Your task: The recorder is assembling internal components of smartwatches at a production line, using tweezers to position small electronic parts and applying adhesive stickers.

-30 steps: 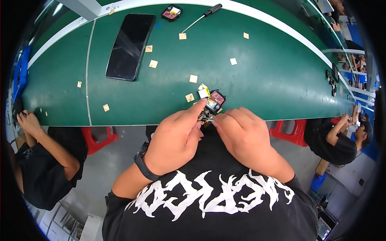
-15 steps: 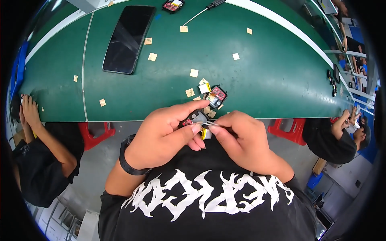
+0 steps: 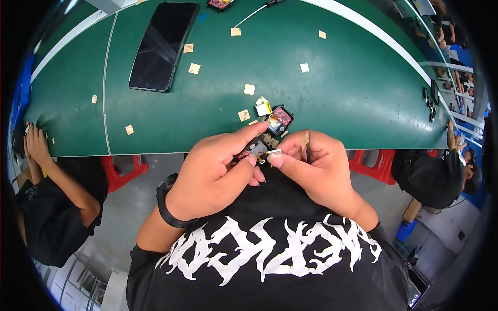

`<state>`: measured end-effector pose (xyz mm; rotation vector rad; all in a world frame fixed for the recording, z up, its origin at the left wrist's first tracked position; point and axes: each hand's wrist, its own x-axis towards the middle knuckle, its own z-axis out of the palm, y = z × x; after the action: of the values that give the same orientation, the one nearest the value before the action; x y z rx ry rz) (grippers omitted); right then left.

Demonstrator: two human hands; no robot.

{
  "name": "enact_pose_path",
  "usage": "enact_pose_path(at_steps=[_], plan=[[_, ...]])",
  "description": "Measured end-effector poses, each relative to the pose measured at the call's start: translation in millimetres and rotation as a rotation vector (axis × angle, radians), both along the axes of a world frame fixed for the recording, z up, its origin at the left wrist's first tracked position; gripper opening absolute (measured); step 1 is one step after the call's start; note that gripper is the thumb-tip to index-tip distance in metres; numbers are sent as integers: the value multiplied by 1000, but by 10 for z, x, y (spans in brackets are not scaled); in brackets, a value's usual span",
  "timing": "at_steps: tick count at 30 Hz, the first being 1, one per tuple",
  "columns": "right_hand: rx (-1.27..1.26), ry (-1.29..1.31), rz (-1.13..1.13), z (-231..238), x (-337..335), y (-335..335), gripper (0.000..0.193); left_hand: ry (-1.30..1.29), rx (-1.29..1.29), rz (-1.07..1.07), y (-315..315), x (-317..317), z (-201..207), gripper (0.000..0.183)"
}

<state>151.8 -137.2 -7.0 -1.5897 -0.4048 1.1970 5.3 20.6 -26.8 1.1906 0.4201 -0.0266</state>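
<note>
Green work mat (image 3: 337,88), near edge. Left hand (image 3: 218,173) pinches a small dark module (image 3: 248,150), red-faced, long axis tilted up-right, just off the mat edge. Right hand (image 3: 316,166) fingers closed on thin tweezers (image 3: 274,152), tip pointing left, touching the module.

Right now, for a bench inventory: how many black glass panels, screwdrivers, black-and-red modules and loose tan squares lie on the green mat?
Black glass panel: 1
Screwdriver: 1
Black-and-red modules: 2
Tan squares: 9, not counting the heap beside the near module
Total: 13
</note>
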Motion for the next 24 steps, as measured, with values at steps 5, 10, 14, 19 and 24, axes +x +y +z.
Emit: enact_pose_path(at_steps=[5, 10, 14, 19, 24], plan=[[6, -172, 26, 7, -25, -24, 8, 21, -91, 21, -40, 36, -24, 48], [131, -569, 121, -54, -35, 26, 10, -6, 16, 49, -66, 70, -45, 44], [194, -742, 121, -61, -3, 45, 12, -11, -30, 45, -82, 62, -87, 43], [116, -710, 153, -37, -4, 33, 13, 43, -56, 69, -102, 78, -87, 41], [148, -709, 129, -112, -30, 35, 12, -6, 46, 78, -139, 90, -118, 43]])
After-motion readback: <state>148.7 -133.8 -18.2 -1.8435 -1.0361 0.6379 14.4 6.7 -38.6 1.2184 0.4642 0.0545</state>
